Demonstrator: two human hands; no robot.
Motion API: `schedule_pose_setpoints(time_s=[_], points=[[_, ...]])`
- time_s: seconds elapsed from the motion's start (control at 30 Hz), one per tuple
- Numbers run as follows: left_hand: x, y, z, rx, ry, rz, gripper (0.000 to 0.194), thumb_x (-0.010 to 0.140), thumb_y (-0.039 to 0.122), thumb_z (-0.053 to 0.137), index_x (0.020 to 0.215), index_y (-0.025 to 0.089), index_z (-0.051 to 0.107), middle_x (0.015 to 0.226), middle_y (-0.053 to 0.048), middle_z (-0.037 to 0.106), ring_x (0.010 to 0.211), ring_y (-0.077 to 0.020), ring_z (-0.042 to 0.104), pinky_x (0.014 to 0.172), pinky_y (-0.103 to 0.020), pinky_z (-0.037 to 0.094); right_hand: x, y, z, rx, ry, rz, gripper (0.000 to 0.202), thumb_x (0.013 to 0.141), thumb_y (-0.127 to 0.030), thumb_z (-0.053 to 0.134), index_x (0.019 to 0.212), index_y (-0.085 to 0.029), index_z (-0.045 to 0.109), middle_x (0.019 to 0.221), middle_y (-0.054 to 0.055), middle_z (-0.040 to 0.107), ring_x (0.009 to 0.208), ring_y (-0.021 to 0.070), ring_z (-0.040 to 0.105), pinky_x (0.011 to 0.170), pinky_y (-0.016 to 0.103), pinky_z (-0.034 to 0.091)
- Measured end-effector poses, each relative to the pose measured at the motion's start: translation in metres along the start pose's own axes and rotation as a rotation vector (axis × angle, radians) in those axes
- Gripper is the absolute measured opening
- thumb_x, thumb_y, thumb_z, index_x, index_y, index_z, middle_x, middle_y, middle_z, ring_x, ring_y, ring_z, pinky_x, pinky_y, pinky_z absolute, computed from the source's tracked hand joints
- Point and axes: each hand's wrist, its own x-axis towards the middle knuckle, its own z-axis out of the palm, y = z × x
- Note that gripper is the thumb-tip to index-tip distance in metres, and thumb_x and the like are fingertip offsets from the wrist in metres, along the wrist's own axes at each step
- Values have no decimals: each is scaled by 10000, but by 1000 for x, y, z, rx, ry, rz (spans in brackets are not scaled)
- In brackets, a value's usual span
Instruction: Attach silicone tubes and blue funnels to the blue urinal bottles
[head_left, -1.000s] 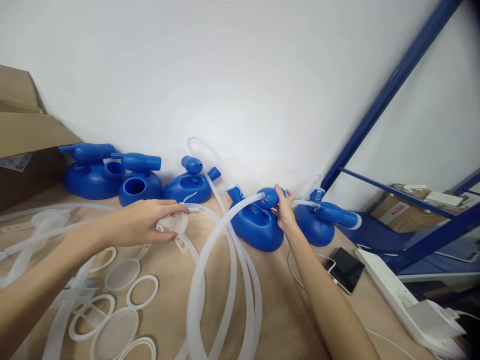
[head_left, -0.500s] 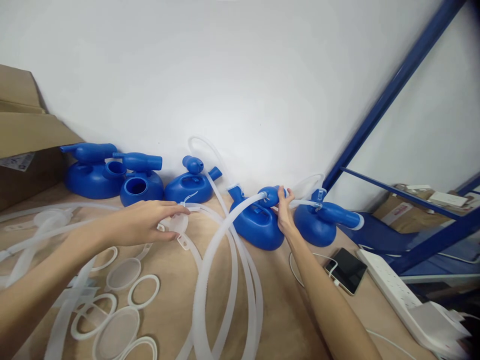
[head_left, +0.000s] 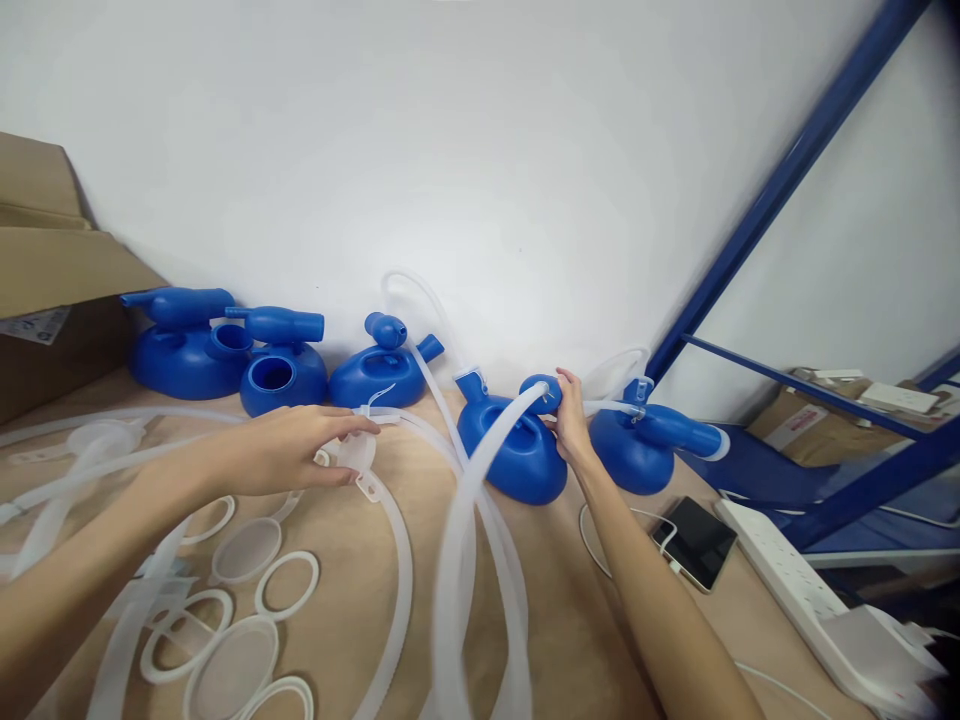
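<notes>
My left hand (head_left: pixel 296 448) has its thumb and fingers closed around the edges of a translucent plastic cap (head_left: pixel 359 453) with strap tabs, low over the table. My right hand (head_left: pixel 572 428) grips a blue bulb-shaped spout piece (head_left: pixel 553 402) from its right side; the fingertips are partly hidden behind it. A clear hose (head_left: pixel 480 462) comes out of that piece toward me and arcs down to the table. The piece is just above a blue handled bottle (head_left: pixel 510 455); whether they touch is unclear.
More blue bottles (head_left: pixel 382 378) line the wall, a cardboard box (head_left: pixel 67 270) at the left. White rings (head_left: pixel 287 585), translucent discs (head_left: pixel 247 550) and hoses cover the table's left. At right are another hosed bottle (head_left: pixel 634 450), a cabled phone (head_left: pixel 697 545), a power strip (head_left: pixel 780 560) and blue shelving (head_left: pixel 787 160).
My right hand has turned the blue spout piece so its hose end faces me more. The hose arc has swung right. My left hand has barely moved.
</notes>
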Motion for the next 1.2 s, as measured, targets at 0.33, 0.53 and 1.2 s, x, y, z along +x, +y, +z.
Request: schedule_pose_setpoints(time_s=[0.33, 0.53, 1.2], points=[[1, 0, -3, 30, -47, -19, 593, 877, 551, 590, 1412, 296, 613, 1315, -66, 702, 1132, -332, 671, 892, -377, 513, 10, 6, -7, 159, -25, 73, 599, 885, -658, 568, 1341, -272, 621, 1115, 53, 697, 732, 164, 691, 450, 219, 509], [1, 0, -4, 32, -21, -11, 583, 869, 552, 604, 1402, 318, 625, 1298, -58, 712, 1114, -325, 680, 874, -361, 517, 3, -3, 3, 241, 20, 0, 625, 685, -539, 852, 1215, -306, 618, 1125, 8, 670, 821, 166, 713, 646, 279, 626], [5, 50, -10, -944, 571, -165, 432, 918, 623, 598, 938, 195, 651, 1035, -60, 713, 1022, -268, 667, 866, -405, 588, -102, -113, 31, 445, -787, 300, 534, 765, -486, 511, 1177, -197, 690, 1262, 136, 725, 1214, 354, 665, 946, 509, 584]])
